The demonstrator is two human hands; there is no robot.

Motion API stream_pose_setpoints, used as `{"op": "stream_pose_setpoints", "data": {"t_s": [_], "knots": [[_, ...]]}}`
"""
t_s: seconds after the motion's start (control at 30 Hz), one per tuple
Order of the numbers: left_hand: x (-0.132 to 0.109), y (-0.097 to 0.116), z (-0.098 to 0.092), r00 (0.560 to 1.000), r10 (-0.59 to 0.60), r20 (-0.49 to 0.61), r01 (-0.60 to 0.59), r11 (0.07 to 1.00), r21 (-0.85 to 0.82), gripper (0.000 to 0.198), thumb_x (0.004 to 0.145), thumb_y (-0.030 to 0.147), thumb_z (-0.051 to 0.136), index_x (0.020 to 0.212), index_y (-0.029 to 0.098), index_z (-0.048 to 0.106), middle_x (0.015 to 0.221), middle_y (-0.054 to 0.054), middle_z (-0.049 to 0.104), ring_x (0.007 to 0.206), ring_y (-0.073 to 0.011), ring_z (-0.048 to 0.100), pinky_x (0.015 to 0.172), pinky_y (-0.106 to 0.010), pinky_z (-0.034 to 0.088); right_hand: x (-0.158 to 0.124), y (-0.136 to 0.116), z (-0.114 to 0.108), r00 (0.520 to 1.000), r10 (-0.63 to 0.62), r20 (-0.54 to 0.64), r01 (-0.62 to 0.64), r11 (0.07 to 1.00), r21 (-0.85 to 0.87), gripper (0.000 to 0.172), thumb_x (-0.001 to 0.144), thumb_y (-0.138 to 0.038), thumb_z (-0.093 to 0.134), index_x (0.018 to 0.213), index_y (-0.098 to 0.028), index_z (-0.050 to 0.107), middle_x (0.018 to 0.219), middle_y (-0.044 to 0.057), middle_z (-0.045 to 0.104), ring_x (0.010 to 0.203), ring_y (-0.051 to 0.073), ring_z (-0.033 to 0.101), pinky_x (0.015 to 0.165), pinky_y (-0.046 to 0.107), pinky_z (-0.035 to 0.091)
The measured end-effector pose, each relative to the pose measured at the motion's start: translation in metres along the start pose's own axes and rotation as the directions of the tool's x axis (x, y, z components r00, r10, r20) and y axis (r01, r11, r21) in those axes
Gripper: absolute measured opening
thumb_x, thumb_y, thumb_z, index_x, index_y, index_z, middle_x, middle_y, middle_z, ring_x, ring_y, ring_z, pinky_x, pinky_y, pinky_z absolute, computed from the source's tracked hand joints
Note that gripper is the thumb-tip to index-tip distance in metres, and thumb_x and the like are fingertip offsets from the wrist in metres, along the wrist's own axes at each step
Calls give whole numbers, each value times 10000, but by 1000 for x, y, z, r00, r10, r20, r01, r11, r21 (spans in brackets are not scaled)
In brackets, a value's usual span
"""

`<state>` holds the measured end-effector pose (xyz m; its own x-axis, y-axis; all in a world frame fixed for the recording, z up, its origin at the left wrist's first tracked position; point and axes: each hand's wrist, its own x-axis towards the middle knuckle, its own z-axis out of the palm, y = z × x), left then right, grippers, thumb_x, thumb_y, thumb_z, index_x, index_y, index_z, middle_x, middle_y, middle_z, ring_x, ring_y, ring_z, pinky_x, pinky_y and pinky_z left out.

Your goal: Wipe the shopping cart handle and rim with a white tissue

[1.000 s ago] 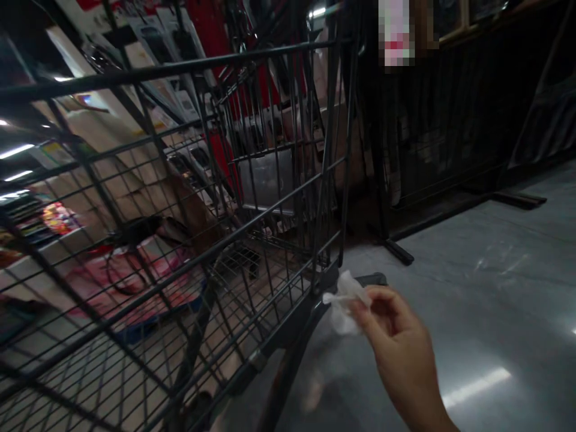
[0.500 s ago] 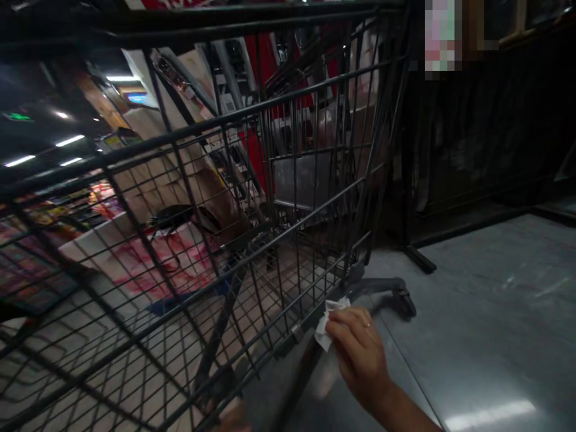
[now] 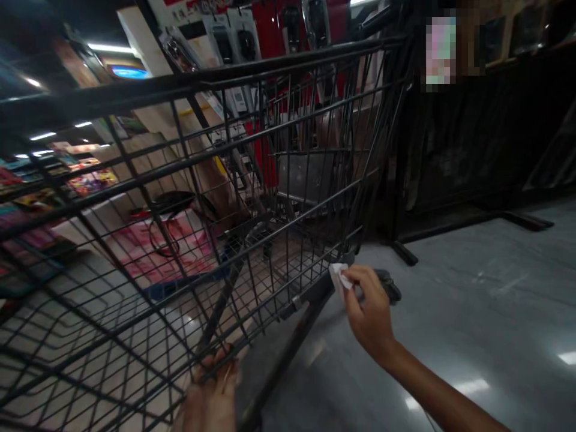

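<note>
A dark wire shopping cart (image 3: 310, 290) fills the left and middle of the head view, its grid side towards me. My right hand (image 3: 372, 313) is closed round a crumpled white tissue (image 3: 338, 275), which touches the cart's lower rail near the wheel end. At the bottom of the view, my left hand (image 3: 210, 393) has its fingers curled over the low wires of the basket. The cart's wheel (image 3: 390, 287) is partly hidden behind my right hand.
Behind the cart stands a red display with packaged goods (image 3: 245, 42) on hooks. A pink-and-white box (image 3: 180, 240) shows through the wires. A dark counter (image 3: 477, 138) with floor feet runs along the right, above a shiny grey floor (image 3: 486, 300).
My right hand and the tissue have moved up, along the rail towards the wheel end. My left hand has come further into view at the basket's low wires. The view has shifted slightly.
</note>
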<state>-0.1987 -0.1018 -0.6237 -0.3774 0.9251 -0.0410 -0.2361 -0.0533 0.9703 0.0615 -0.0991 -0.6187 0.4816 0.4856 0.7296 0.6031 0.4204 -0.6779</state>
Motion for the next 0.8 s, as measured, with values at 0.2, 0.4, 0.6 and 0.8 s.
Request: {"op": "stream_pose_setpoints", "data": {"t_s": [0.2, 0.4, 0.6, 0.8], "knots": [[-13, 2, 15, 998, -24, -58, 21, 998, -57, 458, 630, 577, 726, 826, 165, 681, 961, -56, 696, 1080, -251, 594, 1037, -395, 439, -3, -7, 20, 960, -141, 241, 128, 989, 69, 249, 852, -57, 433, 995, -207, 572, 947, 68, 553, 896, 180, 559, 772, 320, 495], [-24, 10, 37, 997, 40, -61, -51, 981, -188, 447, 553, 534, 802, 772, 163, 679, 855, -34, 706, 937, -194, 634, 897, -305, 499, -18, 3, 22, 957, -135, 257, 121, 990, 67, 273, 875, -50, 390, 1028, -201, 559, 978, 79, 524, 923, 180, 543, 812, 343, 485], [-34, 2, 52, 989, 91, -114, -119, 953, -277, 380, 537, 472, 833, 677, 170, 649, 728, 12, 677, 846, -152, 634, 831, -290, 505, -20, 6, 7, 978, 92, 188, -100, 994, 34, 188, 828, -60, 449, 847, -197, 577, 863, 42, 552, 816, 162, 547, 715, 294, 461], [-55, -8, 63, 986, 146, -79, -160, 958, -236, 395, 630, 499, 776, 761, 147, 656, 816, -34, 689, 872, -180, 638, 823, -328, 500, -4, -17, -4, 997, 74, 12, -75, 995, 71, 143, 839, -84, 474, 861, -186, 573, 870, 38, 547, 822, 155, 530, 696, 287, 443]]}}
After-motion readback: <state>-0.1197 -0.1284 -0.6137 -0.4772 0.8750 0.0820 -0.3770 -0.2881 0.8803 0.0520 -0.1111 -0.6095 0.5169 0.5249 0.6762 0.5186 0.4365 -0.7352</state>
